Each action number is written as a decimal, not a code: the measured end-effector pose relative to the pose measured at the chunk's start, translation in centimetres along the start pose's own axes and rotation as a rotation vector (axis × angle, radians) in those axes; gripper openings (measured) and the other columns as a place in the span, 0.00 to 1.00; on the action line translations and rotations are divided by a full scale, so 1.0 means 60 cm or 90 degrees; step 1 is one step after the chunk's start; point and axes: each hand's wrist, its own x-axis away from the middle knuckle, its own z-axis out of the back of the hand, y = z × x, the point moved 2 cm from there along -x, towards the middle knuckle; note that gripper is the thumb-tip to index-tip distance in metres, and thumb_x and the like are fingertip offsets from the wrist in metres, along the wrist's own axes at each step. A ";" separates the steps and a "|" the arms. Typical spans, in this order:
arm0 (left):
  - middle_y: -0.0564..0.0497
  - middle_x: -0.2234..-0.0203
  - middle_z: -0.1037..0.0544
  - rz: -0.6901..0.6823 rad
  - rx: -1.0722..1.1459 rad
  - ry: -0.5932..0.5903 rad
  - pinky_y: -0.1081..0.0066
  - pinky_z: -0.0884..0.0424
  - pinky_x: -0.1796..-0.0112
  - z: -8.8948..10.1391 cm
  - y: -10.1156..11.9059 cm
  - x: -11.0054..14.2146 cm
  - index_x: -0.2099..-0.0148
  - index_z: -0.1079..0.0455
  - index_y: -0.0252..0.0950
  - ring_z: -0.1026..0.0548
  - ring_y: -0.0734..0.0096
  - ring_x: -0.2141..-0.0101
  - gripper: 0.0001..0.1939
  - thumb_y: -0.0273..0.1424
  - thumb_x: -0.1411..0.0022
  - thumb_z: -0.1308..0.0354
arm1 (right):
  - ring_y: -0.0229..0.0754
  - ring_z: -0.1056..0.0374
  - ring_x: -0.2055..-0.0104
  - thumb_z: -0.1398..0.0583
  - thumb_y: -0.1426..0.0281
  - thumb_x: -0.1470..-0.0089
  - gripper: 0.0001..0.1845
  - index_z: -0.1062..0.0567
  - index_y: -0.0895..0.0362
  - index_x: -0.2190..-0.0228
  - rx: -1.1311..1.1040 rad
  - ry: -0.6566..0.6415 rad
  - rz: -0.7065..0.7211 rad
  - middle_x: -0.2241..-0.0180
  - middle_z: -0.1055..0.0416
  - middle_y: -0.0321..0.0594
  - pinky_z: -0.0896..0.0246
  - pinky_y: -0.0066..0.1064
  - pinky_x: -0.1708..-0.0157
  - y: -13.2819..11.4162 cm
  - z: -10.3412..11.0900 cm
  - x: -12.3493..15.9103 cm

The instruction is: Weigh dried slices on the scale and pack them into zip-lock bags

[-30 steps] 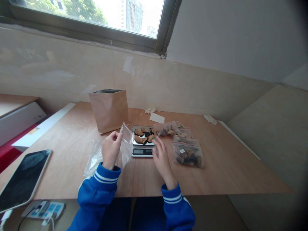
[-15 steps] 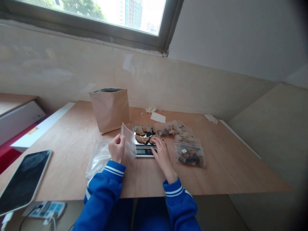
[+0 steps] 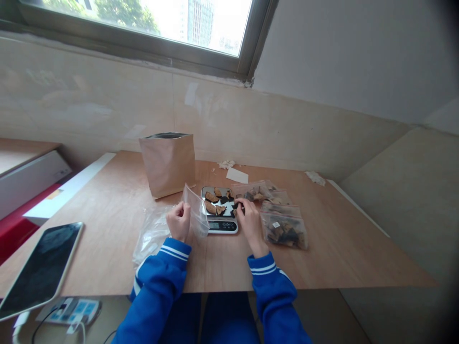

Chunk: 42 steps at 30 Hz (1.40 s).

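A digital kitchen scale (image 3: 232, 227) carries several dried brown slices (image 3: 211, 207) with dark edges on its shiny plate. My left hand (image 3: 179, 221), closed in a fist, grips a clear plastic bag (image 3: 196, 210) that hangs upright beside the scale's left edge. Over the plate's right edge, the fingers of my right hand (image 3: 250, 223) are pinched on a dark-edged dried slice (image 3: 236, 205), partly hidden by the fingers. Zip bags of dried slices (image 3: 286, 231) lie to the right of this hand. The digits on the scale's display are too small to read.
A brown paper pouch (image 3: 168, 165) stands open behind my left hand. Flat clear bags (image 3: 150, 234) lie under the left wrist. A tablet (image 3: 41, 270) rests at the table's left edge, a white card (image 3: 237, 175) behind the scale, and a power strip (image 3: 73, 310) below.
My right hand has shifted right on the scale and its fingers have closed on a slice from the plate. My left hand still holds the bag. The view has shifted slightly.
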 end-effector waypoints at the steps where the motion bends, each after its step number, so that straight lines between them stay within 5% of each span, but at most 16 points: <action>1: 0.58 0.84 0.49 0.000 -0.001 -0.001 0.73 0.49 0.77 0.000 0.001 0.000 0.80 0.53 0.39 0.46 0.75 0.80 0.20 0.39 0.39 0.53 | 0.49 0.29 0.58 0.49 0.70 0.42 0.14 0.25 0.55 0.61 -0.022 0.014 -0.023 0.61 0.24 0.46 0.34 0.41 0.55 -0.007 0.006 -0.011; 5: 0.58 0.85 0.48 -0.001 0.006 -0.006 0.73 0.48 0.77 0.000 0.000 0.000 0.81 0.51 0.39 0.45 0.75 0.80 0.20 0.39 0.39 0.53 | 0.45 0.26 0.63 0.45 0.66 0.43 0.13 0.25 0.56 0.59 -0.201 0.054 -0.099 0.63 0.22 0.44 0.31 0.35 0.60 -0.062 0.029 -0.048; 8: 0.58 0.85 0.47 -0.010 0.018 -0.005 0.72 0.48 0.76 0.000 -0.002 0.000 0.81 0.49 0.39 0.45 0.76 0.80 0.21 0.38 0.38 0.52 | 0.43 0.26 0.67 0.42 0.64 0.44 0.13 0.26 0.56 0.59 -0.300 -0.008 -0.101 0.67 0.22 0.41 0.31 0.32 0.64 -0.119 0.028 -0.060; 14: 0.58 0.87 0.45 -0.028 0.043 -0.003 0.72 0.49 0.77 0.000 -0.007 -0.001 0.82 0.48 0.38 0.45 0.76 0.81 0.21 0.38 0.39 0.51 | 0.41 0.27 0.61 0.42 0.68 0.44 0.12 0.26 0.53 0.57 -0.219 -0.143 -0.008 0.63 0.23 0.38 0.33 0.32 0.59 -0.178 0.005 -0.054; 20: 0.58 0.87 0.45 -0.031 0.060 -0.003 0.71 0.48 0.77 0.001 -0.004 0.000 0.82 0.47 0.38 0.44 0.76 0.82 0.21 0.38 0.40 0.50 | 0.42 0.30 0.61 0.49 0.70 0.40 0.12 0.26 0.55 0.60 -0.127 -0.080 0.000 0.59 0.26 0.43 0.33 0.35 0.58 -0.089 0.004 0.008; 24: 0.58 0.87 0.45 -0.020 0.069 0.001 0.71 0.49 0.78 -0.001 -0.006 0.001 0.82 0.47 0.38 0.45 0.76 0.82 0.20 0.38 0.40 0.50 | 0.50 0.33 0.52 0.45 0.74 0.44 0.11 0.25 0.54 0.60 0.012 -0.129 0.072 0.56 0.28 0.46 0.35 0.43 0.52 -0.020 -0.006 0.084; 30: 0.58 0.87 0.45 -0.022 0.067 0.007 0.71 0.48 0.78 0.000 -0.005 0.001 0.82 0.47 0.38 0.44 0.76 0.82 0.20 0.38 0.40 0.50 | 0.50 0.32 0.53 0.50 0.82 0.45 0.21 0.25 0.53 0.57 0.055 -0.115 0.099 0.57 0.26 0.44 0.34 0.46 0.52 0.005 -0.013 0.143; 35: 0.58 0.87 0.45 -0.021 0.061 0.005 0.71 0.48 0.78 0.002 -0.006 0.002 0.82 0.47 0.38 0.44 0.76 0.82 0.21 0.38 0.40 0.50 | 0.47 0.28 0.56 0.46 0.74 0.41 0.14 0.24 0.52 0.58 -0.098 -0.067 0.054 0.60 0.23 0.42 0.30 0.40 0.57 -0.035 0.007 0.105; 42: 0.58 0.88 0.43 -0.054 0.069 -0.024 0.72 0.47 0.78 0.001 -0.007 0.002 0.82 0.46 0.38 0.43 0.77 0.83 0.20 0.38 0.39 0.50 | 0.42 0.27 0.56 0.42 0.65 0.41 0.13 0.25 0.54 0.56 -0.373 -0.061 -0.031 0.58 0.23 0.41 0.30 0.32 0.58 -0.157 -0.006 -0.002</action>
